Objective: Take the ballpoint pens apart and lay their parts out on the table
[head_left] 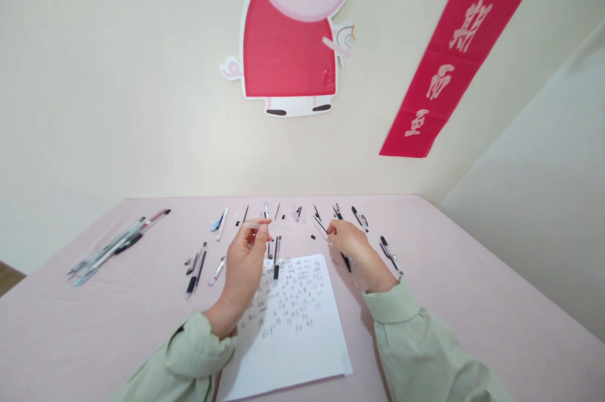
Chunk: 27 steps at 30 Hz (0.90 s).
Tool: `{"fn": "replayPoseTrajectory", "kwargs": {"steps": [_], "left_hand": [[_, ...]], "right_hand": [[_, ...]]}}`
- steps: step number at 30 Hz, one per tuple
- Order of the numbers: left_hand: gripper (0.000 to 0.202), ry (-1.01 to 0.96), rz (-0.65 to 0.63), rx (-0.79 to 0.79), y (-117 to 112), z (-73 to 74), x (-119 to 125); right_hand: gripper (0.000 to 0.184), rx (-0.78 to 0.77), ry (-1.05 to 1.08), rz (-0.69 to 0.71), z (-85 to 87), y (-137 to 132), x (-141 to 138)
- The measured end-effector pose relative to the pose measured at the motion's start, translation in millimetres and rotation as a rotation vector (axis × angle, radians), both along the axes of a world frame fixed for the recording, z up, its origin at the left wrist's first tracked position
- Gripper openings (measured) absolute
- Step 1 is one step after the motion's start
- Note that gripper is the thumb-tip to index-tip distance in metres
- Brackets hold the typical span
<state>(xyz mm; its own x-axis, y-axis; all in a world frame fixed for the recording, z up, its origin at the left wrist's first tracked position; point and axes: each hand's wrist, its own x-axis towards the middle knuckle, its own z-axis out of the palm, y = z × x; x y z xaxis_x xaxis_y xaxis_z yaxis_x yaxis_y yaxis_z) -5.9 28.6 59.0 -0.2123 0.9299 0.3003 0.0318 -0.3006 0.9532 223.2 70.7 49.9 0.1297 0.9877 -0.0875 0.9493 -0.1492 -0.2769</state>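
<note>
My left hand (243,263) is raised over the pink table (472,301), its fingers pinched on a clear pen barrel (253,225) held level. My right hand (352,244) rests farther right, its fingers closed on a thin black refill (321,223) that points up and left. Between the hands lies a white sheet of paper (293,326) covered with handwritten marks. A black pen (276,257) lies on the paper's top edge.
Several pens and pen parts (293,213) lie in a row along the table's far side. A bundle of pens (113,247) sits at far left, loose pens (196,269) left of the paper, more (390,254) at right. The wall carries a cartoon pig cutout and a red banner.
</note>
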Motion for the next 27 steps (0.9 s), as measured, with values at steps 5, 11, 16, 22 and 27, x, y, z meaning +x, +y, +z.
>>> {"fn": "replayPoseTrajectory", "kwargs": {"steps": [5, 11, 16, 22, 27], "left_hand": [[0.031, 0.090, -0.080, -0.010, -4, -8.8, 6], [0.028, 0.110, -0.102, -0.062, -5, -7.5, 8], [0.022, 0.080, -0.170, -0.136, -9, -11.3, 14], [0.023, 0.033, -0.232, -0.171, -12, -20.1, 18], [0.028, -0.077, -0.242, -0.249, -10, -24.3, 19]], "right_hand": [[0.023, -0.135, -0.060, 0.066, 0.5, -9, -15], [0.018, -0.158, -0.025, 0.112, -5.3, -5, -19], [0.018, -0.049, 0.041, 0.075, 2.6, -3, -14], [0.026, 0.131, 0.385, 0.489, 18.5, -17, -32], [0.014, 0.076, 0.272, 0.475, 23.0, -19, -34]]}}
